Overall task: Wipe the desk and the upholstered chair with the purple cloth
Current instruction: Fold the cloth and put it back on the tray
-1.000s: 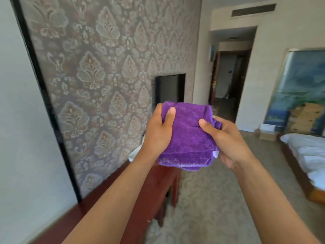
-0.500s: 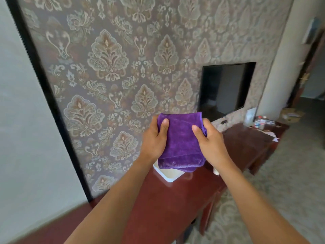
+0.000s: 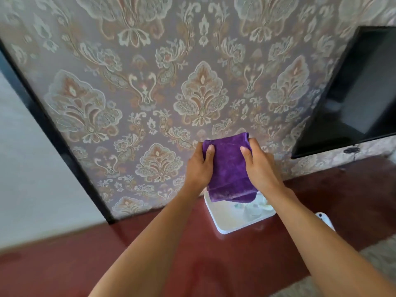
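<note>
Purple cloth: folded, held in air above desk. Left hand pinches its 9 o'clock edge, right hand its 3 o'clock edge. Risk: white tray directly beneath, at cloth's 6 o'clock; a careless first sweep could shove it.

You are holding the purple cloth folded between left hand and right hand, above the red worktop and white tray.
</note>
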A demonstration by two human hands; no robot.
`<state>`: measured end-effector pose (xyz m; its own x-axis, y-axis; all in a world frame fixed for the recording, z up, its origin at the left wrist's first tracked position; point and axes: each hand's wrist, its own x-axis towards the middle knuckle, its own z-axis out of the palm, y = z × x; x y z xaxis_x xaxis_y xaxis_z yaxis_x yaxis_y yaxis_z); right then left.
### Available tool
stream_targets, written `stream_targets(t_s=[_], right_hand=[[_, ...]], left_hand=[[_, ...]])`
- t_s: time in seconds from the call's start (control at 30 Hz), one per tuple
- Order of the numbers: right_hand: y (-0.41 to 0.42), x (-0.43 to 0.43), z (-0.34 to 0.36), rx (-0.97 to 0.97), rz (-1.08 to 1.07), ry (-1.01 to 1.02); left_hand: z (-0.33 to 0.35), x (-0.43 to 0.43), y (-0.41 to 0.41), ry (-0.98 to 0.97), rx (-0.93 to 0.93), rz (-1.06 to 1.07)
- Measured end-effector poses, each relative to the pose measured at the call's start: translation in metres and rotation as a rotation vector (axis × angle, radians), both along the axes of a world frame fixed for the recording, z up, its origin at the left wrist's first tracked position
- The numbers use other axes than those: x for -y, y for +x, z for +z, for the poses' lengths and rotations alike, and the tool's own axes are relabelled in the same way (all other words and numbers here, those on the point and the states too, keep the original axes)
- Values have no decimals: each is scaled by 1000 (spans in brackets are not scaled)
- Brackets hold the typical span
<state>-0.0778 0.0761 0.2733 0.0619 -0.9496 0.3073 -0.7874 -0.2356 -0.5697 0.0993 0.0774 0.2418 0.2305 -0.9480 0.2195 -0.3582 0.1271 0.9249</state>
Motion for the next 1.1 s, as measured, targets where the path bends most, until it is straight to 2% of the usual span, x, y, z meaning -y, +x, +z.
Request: stream_targets(t_s=[0.17,0.3,0.43,0.6,0.77,0.93,1.0,1.1], right_hand=[[0,89,-58,-83,12,195],[5,142,-129,-137,47,336],[6,176,-204,-199,111,485],[1,201,-279,-296,158,610],[-4,210,-324,-403,225,707],[-6,205,-342,-453,203,748],[-9,201,-343,-428,233,756],[-14,193,-333,-395,302,755]], left_hand=[[-71,69,-12,159,-37,85],[-146,106,-20,332,-39,170],[-216,130,-28,530,50,212],[-284,145,-35,637,224,207],[-317,155,-38,696,546,157],[-333,162,-39,674,771,157],[-333,162,-40,648,794,158],[-317,155,-47,632,716,160]])
